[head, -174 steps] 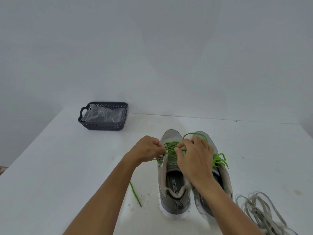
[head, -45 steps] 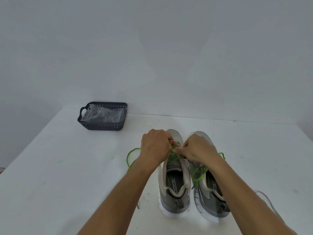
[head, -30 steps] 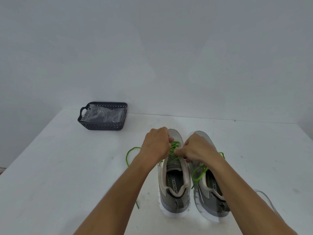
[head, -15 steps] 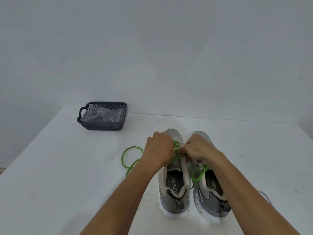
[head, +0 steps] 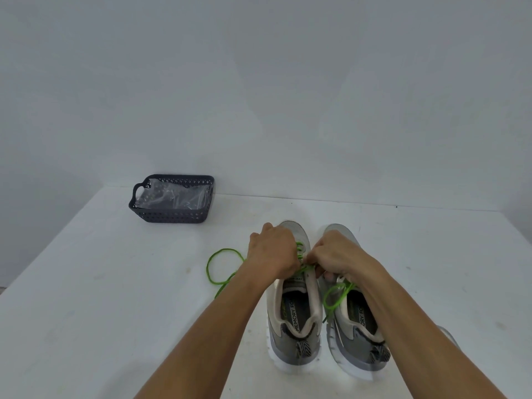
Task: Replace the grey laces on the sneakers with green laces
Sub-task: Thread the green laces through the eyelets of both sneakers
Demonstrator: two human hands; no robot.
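White tabletop fills the lower view, meeting a plain pale grey wall behind; I see both forearms reaching forward over it.

Two grey sneakers stand side by side, toes pointing away. My left hand covers the left sneaker near its eyelets, fingers curled under; my right hand sits just beside it, fingers pinching the green lace at the top of that shoe's lacing. I cannot see the left fingertips, so whether they pinch the lace is unclear, though the cord runs out from beneath that hand. Left of the left hand, a loop of the green lace lies on the table; below the right hand another green loop hangs over the right sneaker.

Insole print reads "MEMORY FO", the rest cut off by the collar; the right insole shows only "ORY FO".

Far beyond and left of the left hand sits a dark perforated basket holding clear plastic. A grey scrap peeks out beside the right forearm, too hidden to identify.
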